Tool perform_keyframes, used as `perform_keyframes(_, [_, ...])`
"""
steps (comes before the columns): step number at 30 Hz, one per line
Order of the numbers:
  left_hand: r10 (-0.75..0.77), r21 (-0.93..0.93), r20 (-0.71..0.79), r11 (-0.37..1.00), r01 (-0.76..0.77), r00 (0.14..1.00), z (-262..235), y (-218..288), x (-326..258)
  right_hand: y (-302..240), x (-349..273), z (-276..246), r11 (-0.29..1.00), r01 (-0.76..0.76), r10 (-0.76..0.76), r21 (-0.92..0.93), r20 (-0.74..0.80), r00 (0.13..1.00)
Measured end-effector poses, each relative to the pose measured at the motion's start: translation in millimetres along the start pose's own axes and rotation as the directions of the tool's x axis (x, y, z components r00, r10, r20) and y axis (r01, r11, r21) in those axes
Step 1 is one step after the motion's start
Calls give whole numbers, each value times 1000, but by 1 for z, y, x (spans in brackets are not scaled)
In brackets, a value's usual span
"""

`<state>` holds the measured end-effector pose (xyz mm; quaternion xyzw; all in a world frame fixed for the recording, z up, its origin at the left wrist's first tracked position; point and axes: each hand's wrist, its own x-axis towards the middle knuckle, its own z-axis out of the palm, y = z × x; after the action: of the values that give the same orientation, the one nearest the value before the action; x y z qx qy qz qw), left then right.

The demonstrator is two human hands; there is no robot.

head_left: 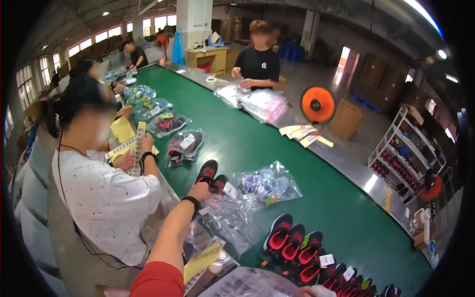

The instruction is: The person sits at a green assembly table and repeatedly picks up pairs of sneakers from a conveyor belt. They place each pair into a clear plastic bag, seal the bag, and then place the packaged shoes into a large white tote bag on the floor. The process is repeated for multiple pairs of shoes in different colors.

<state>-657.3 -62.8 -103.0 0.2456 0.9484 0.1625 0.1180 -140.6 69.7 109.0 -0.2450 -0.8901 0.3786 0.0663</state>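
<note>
Long green-topped bench (326, 203). On it, nr L hand: crumpled clear plastic bag (232, 220), prob. v. light, slippery, easily torn; best pinched at rim. Against bag's far end: pair of black-and-red low-cut shoes (207, 170), prob. light, soft uppers, stiffer soles; take by heel or sole. L hand (200, 192): closed on heel end, by the look. R hand (310, 291): cut off at lower edge, can't tell grip. White paper tag (230, 189) on shoes: thin, avoid pulling.
</note>
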Motion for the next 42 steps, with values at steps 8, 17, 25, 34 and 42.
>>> perform_keyframes(8, [-98, -181, 65, 978, 108, 993, 3, 18, -15, 0, -13, 9, 994, -109, 109, 5, -35, 993])
perform_keyframes(17, [-41, -80, -141, 996, 30, 989, -21, -38, 4, -54, 16, -100, 960, 30, -50, -278, -65, 997])
perform_keyframes(25, [405, -58, -184, 905, -421, 896, -147, 68, -107, -106, 36, -143, 930, 289, -330, -228, -170, 929])
perform_keyframes(34, [637, -327, 232, 763, -558, 735, 68, 316, -186, -58, 5, -114, 959, 196, -215, -205, -76, 974])
perform_keyframes(42, [786, -401, 187, 609, -685, 589, 57, 333, -254, 64, -32, -92, 991, -100, 114, 91, -173, 978])
